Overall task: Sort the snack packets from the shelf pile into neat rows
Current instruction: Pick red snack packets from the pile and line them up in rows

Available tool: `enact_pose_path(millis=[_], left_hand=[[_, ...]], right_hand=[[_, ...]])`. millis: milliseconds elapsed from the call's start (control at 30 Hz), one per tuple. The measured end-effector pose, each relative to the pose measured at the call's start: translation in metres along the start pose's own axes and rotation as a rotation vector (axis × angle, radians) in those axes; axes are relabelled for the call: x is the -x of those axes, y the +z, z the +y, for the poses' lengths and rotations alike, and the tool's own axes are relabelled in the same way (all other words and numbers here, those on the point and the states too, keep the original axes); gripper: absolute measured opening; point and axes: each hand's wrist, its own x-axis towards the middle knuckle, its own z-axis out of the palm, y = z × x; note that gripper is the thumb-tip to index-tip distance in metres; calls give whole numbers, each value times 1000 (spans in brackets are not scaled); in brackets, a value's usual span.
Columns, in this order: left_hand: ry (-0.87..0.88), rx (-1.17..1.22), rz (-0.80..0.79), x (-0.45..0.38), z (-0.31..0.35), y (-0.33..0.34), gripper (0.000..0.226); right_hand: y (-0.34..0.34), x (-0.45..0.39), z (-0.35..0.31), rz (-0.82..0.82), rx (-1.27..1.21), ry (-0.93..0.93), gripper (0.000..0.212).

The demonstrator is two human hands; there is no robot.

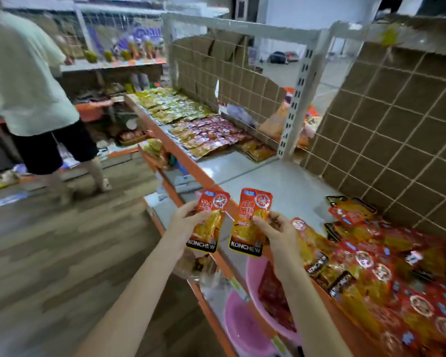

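My left hand (pixel 184 217) pinches one orange and yellow KONCHEW snack packet (pixel 208 222), held upright over the shelf's orange front edge. My right hand (pixel 278 233) grips a second matching packet (pixel 250 222) beside it. The two packets are apart, side by side. A loose pile of the same red and yellow packets (pixel 386 274) lies on the grey shelf (pixel 276 186) to the right of my right hand. Further back on the same shelf, red packets (pixel 214 135) and green-yellow packets (pixel 170 105) lie in rows.
A brown cardboard back wall behind a wire grid (pixel 397 124) bounds the shelf. A white upright post (pixel 294 109) divides it. Two pink plastic basins (pixel 252 279) sit on the lower shelf under my hands. A person in a pale shirt (pixel 23 73) stands in the aisle at left.
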Motion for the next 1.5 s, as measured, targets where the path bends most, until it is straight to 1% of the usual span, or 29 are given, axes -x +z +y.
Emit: enact_pose_path(millis=[67,133,233,333,433,500,667,733,833,900,967,1033,1100,1133,1167,1233,1333,1400,1433,1467,1500], left_hand=[[-9,-2,27,-14,8,-28,25],[-15,-44,23,-30,15,-55,23],[-13,-84,-5,-55,27,-91,20],[-20,-129,-41,-81,37,-115,22],[-26,-192,-87,-109,44,-125,13],[-24,-213,-115,-128,49,-123,12],[-41,-225,-203,-188,61,-97,24],[-20,-276,-264,-214,68,-79,32],[16,-350,-320,-257,77,-47,30],[31,-412,-358,-285,81,-22,37],[82,-489,-410,-308,84,4,40],[191,-661,-403,-326,83,30,40],[342,-842,-378,-339,82,54,34],[413,-903,-380,-345,82,65,31],[437,-953,-392,-351,81,74,29],[436,-1001,-421,-362,77,89,38],[456,-1055,-505,-369,73,105,46],[433,-1131,-555,-370,70,105,55],[497,-1228,-532,-372,66,105,53],[562,-1274,-505,-373,63,104,47],[637,-1314,-517,-374,58,103,41]], right_hand=[[33,-7,5,-14,-80,36,13],[62,-17,8,-20,-138,72,13],[100,-35,12,7,-80,39,11],[125,-53,17,68,-11,17,11],[138,-70,20,135,-17,21,16],[139,-82,20,184,-4,10,19],[131,-118,10,301,-2,-29,18],[127,-139,6,352,-1,-46,18],[118,-176,2,431,-18,-78,18],[110,-202,0,495,-31,-76,17],[101,-230,3,569,-38,-61,16],[92,-255,9,641,14,-26,17],[86,-277,16,665,76,21,19],[85,-286,17,663,115,38,27],[84,-295,19,659,159,54,37],[86,-306,20,652,248,83,48],[88,-313,22,645,415,134,51],[89,-316,22,659,520,163,49],[90,-317,22,667,561,173,48],[92,-318,21,672,611,178,46],[93,-319,21,679,668,185,44]])
